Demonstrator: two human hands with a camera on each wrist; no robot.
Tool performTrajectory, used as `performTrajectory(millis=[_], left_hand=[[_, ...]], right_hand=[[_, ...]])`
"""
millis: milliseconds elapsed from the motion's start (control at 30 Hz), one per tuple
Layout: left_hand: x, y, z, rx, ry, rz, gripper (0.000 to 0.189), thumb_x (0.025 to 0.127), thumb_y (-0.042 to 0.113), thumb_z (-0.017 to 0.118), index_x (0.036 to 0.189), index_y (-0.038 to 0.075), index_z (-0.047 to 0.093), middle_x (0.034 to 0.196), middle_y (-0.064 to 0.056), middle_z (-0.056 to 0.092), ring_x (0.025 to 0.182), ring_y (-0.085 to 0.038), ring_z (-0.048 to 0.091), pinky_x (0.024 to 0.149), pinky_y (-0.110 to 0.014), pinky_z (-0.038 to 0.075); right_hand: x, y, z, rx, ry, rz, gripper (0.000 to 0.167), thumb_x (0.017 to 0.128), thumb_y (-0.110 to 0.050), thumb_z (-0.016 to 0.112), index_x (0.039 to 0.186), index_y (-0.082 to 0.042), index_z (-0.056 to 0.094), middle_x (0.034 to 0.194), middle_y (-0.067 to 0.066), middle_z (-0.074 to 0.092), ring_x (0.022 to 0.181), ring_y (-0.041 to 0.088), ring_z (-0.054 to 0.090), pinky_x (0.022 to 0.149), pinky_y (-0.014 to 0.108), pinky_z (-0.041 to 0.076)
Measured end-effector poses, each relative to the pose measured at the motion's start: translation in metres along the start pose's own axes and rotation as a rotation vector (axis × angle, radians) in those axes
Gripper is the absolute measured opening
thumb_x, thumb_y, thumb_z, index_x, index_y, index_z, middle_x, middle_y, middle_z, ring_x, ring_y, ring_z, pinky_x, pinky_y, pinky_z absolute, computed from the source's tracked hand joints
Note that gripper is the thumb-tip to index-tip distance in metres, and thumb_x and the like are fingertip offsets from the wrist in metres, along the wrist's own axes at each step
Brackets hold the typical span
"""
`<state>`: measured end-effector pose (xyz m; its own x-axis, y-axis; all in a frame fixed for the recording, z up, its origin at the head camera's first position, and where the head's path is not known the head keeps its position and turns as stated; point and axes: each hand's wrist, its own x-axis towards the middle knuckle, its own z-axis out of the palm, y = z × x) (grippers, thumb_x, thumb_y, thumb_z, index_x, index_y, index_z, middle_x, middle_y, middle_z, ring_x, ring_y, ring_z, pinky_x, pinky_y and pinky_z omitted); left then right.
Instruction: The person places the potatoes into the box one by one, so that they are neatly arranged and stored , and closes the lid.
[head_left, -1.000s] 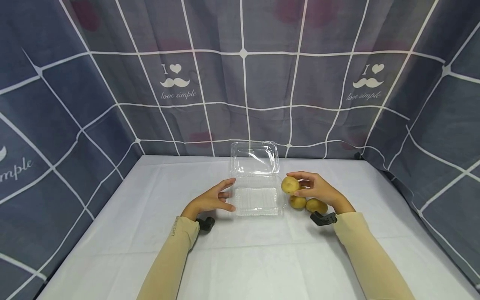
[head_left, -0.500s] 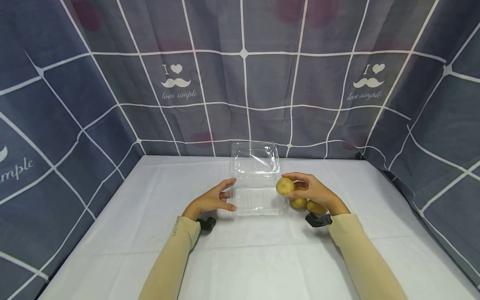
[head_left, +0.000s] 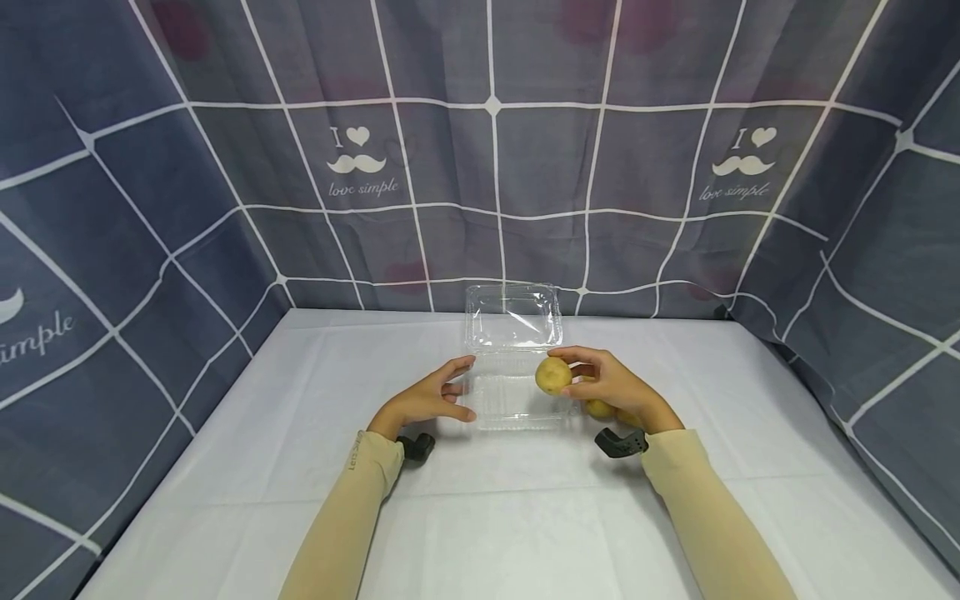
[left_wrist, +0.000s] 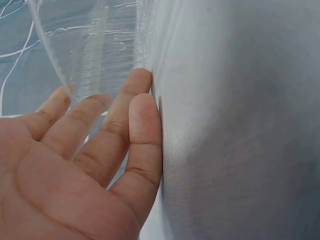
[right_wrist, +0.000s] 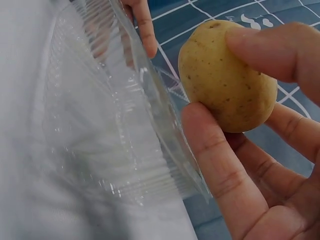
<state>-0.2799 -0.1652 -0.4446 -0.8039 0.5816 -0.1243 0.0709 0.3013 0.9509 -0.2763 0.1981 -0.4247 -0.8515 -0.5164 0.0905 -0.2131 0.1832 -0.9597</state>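
Observation:
A potato (head_left: 553,377) is pinched between the thumb and fingers of my right hand (head_left: 618,388). It is held above the right side of a clear plastic clamshell box (head_left: 517,412), whose lid (head_left: 513,317) stands raised at the back. In the right wrist view the potato (right_wrist: 225,75) is yellow with small brown specks, close to the rim of the box (right_wrist: 165,125). My left hand (head_left: 427,400) lies at the left side of the box, fingers relaxed. The left wrist view shows its fingertips (left_wrist: 137,80) touching the clear plastic wall (left_wrist: 105,50).
On the table beneath my right hand lie more potatoes (head_left: 600,408), partly hidden by it. A white cloth (head_left: 495,525) covers the table. Dark grid-patterned curtains (head_left: 450,167) enclose the back and both sides.
My right hand has carried the potato leftward, from beside the box to above its right part. The left hand and the box have stayed in place.

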Motion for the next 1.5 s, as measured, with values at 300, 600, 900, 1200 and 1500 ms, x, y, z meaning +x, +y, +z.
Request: performTrajectory(millis=[300,600,900,1200,1500], left_hand=[[-0.001,0.002,0.000,0.006,-0.001,0.002,0.108,0.088,0.005,0.085,0.173,0.006,0.017,0.181,-0.014,0.015,0.158,-0.044,0.035,0.128,-0.061,0.030],[0.001,-0.001,0.000,0.002,-0.002,0.011,0.109,0.088,0.004,0.085,0.173,0.005,0.016,0.180,-0.016,0.014,0.158,-0.046,0.034,0.127,-0.061,0.030],[-0.001,0.001,0.001,0.001,0.003,0.000,0.109,0.088,0.003,0.085,0.173,0.006,0.017,0.180,-0.015,0.014,0.158,-0.045,0.034,0.128,-0.059,0.031],[-0.001,0.001,0.001,0.001,0.001,-0.002,0.109,0.089,0.003,0.085,0.173,0.006,0.016,0.180,-0.018,0.014,0.158,-0.046,0.033,0.127,-0.059,0.032],[-0.001,0.002,0.001,-0.019,-0.019,0.005,0.108,0.091,0.001,0.083,0.173,0.005,0.014,0.181,-0.017,0.011,0.160,-0.045,0.030,0.128,-0.058,0.031]], right_hand=[[0.006,-0.001,0.008,-0.020,-0.014,-0.022,0.066,0.091,0.001,0.081,0.152,0.006,0.056,0.144,0.012,0.064,0.118,0.027,0.065,0.094,0.027,0.057],[0.015,-0.005,0.017,-0.075,-0.043,-0.028,0.066,0.092,-0.002,0.083,0.152,0.006,0.056,0.143,0.020,0.063,0.118,0.025,0.070,0.098,0.027,0.058],[0.023,-0.004,0.030,-0.091,-0.094,-0.104,0.062,0.094,0.005,0.079,0.150,0.013,0.053,0.152,0.032,0.054,0.122,0.037,0.068,0.099,0.026,0.057],[0.027,-0.008,0.040,-0.118,-0.098,-0.076,0.063,0.095,0.002,0.079,0.152,0.011,0.053,0.148,0.029,0.058,0.126,0.043,0.066,0.100,0.031,0.058],[0.034,-0.007,0.048,-0.182,-0.111,-0.090,0.063,0.096,-0.002,0.080,0.152,0.010,0.053,0.150,0.026,0.059,0.129,0.044,0.064,0.110,0.052,0.054]])
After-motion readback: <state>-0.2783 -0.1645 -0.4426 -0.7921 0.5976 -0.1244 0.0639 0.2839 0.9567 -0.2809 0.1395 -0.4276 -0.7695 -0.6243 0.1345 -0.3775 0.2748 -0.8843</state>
